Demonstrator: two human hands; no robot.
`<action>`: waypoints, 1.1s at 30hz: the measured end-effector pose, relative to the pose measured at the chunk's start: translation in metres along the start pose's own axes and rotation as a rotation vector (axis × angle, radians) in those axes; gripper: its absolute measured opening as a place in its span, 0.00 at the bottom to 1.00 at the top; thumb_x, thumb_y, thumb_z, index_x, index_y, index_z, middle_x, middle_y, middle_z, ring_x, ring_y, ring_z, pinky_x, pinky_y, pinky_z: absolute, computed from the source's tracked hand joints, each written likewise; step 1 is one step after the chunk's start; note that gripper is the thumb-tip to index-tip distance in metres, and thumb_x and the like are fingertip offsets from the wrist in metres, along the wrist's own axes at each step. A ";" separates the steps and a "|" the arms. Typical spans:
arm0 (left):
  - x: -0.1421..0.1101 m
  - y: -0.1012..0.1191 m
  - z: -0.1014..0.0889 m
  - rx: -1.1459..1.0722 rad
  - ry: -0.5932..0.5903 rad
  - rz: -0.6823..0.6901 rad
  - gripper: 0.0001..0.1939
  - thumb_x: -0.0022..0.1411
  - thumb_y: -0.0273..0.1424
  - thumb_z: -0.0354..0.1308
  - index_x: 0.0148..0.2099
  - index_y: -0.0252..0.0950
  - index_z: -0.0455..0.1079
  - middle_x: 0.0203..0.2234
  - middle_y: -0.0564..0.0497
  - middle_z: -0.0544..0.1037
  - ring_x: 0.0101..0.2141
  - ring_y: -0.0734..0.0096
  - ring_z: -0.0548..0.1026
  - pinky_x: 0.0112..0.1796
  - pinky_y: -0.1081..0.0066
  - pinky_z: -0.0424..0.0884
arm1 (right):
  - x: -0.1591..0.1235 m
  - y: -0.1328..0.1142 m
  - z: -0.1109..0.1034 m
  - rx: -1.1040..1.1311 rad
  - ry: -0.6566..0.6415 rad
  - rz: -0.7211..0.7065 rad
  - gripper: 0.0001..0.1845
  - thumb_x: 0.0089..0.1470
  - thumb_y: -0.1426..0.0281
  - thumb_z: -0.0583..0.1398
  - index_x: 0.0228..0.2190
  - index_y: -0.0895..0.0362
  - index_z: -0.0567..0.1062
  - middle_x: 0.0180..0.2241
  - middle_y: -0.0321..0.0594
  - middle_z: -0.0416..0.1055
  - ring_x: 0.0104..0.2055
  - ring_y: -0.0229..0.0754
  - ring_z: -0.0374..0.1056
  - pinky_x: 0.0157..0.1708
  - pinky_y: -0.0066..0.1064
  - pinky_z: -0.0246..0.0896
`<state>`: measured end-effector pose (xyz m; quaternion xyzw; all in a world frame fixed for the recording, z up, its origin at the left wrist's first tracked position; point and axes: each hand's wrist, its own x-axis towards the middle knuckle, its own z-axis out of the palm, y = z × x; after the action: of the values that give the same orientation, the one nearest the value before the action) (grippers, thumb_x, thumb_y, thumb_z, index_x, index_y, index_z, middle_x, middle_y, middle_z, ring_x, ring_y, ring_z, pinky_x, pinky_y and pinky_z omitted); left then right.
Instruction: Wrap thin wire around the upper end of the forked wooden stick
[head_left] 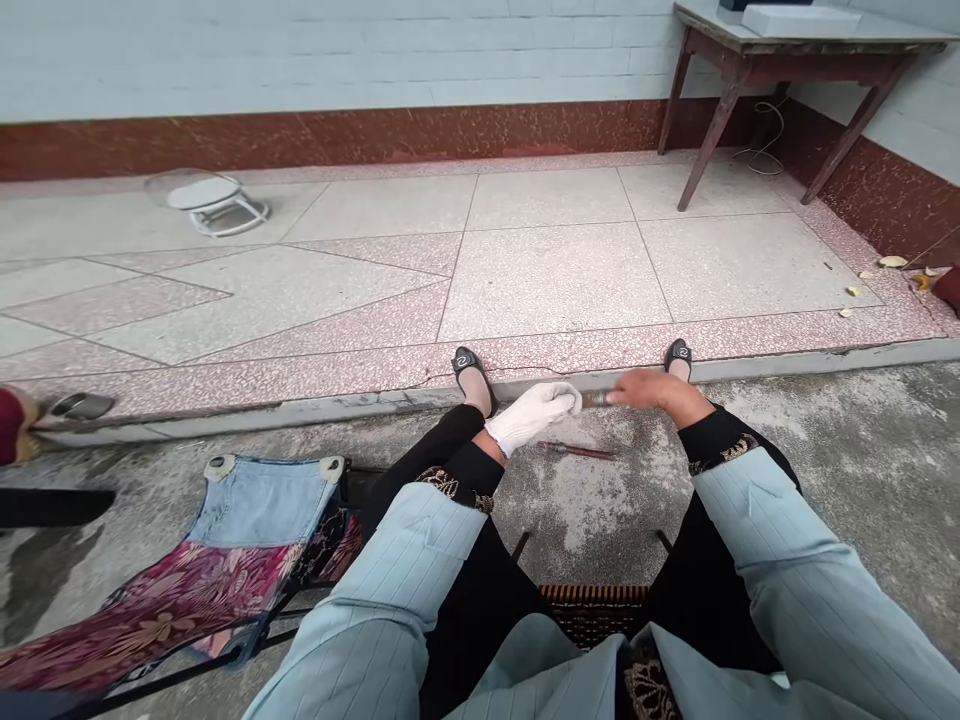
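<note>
Grips rod (595, 399) in closed, gloved left hand (534, 413); meets its right end with bare right hand (651, 392), too blurred to tell whether closed; runs long axis left to right between the hands, above ground (592, 510), roughly along step edge (757, 369).

left hand (534, 412) faces right hand (649, 389), fingers (562, 396) curled

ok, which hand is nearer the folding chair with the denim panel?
Left. The gloved left hand is off the right side of the folding chair, not touching it; the bare right hand is farther right, beyond the left one.
</note>
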<state>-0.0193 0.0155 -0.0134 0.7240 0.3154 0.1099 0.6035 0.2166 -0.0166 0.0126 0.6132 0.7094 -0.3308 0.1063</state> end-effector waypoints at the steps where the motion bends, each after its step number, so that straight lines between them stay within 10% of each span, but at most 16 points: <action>1: -0.001 0.001 0.004 -0.045 -0.040 -0.009 0.15 0.65 0.41 0.50 0.37 0.34 0.67 0.20 0.58 0.59 0.20 0.79 0.54 0.22 0.75 0.52 | 0.003 0.005 -0.003 0.026 0.106 0.049 0.21 0.64 0.55 0.55 0.28 0.58 0.70 0.31 0.49 0.72 0.30 0.42 0.65 0.29 0.33 0.52; 5: -0.001 0.001 0.020 0.017 -0.124 -0.004 0.12 0.65 0.37 0.48 0.37 0.35 0.67 0.22 0.56 0.63 0.21 0.78 0.57 0.25 0.75 0.56 | 0.008 0.017 -0.006 0.363 0.334 0.018 0.18 0.67 0.57 0.50 0.32 0.57 0.67 0.31 0.44 0.71 0.30 0.40 0.66 0.31 0.31 0.56; 10: 0.009 -0.010 0.022 0.429 0.022 0.041 0.14 0.67 0.36 0.45 0.37 0.35 0.69 0.27 0.52 0.71 0.28 0.71 0.67 0.33 0.71 0.63 | -0.008 0.007 0.002 0.867 0.123 -0.491 0.26 0.65 0.47 0.50 0.31 0.57 0.65 0.27 0.35 0.64 0.24 0.34 0.60 0.27 0.28 0.57; 14: 0.016 -0.012 0.012 0.627 0.193 -0.016 0.13 0.67 0.33 0.46 0.38 0.34 0.70 0.28 0.48 0.73 0.30 0.66 0.71 0.35 0.69 0.65 | -0.020 0.005 0.001 0.711 -0.142 -0.613 0.29 0.63 0.44 0.52 0.27 0.57 0.66 0.23 0.32 0.61 0.22 0.32 0.56 0.25 0.27 0.53; 20: 0.010 0.000 0.004 0.669 0.171 0.048 0.14 0.68 0.35 0.44 0.40 0.36 0.70 0.33 0.48 0.76 0.34 0.64 0.73 0.38 0.68 0.64 | -0.015 0.004 0.002 0.342 -0.441 -0.439 0.29 0.63 0.46 0.53 0.24 0.57 0.66 0.20 0.34 0.63 0.20 0.33 0.56 0.24 0.29 0.53; 28: -0.003 0.009 0.023 0.200 -0.067 0.042 0.15 0.69 0.39 0.46 0.38 0.34 0.68 0.25 0.56 0.65 0.24 0.77 0.60 0.28 0.74 0.57 | 0.002 0.006 -0.008 0.111 0.090 0.076 0.21 0.64 0.55 0.55 0.27 0.58 0.70 0.31 0.49 0.74 0.30 0.43 0.68 0.29 0.32 0.55; 33: -0.001 0.003 0.035 0.099 -0.170 0.018 0.15 0.69 0.39 0.45 0.38 0.34 0.66 0.24 0.56 0.63 0.22 0.78 0.59 0.25 0.75 0.56 | -0.014 0.010 -0.011 0.682 0.135 -0.105 0.25 0.63 0.50 0.53 0.27 0.58 0.68 0.22 0.38 0.67 0.22 0.35 0.62 0.26 0.29 0.57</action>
<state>-0.0002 -0.0133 -0.0188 0.7626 0.2616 0.0377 0.5904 0.2319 -0.0211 0.0250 0.5964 0.5942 -0.5126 -0.1690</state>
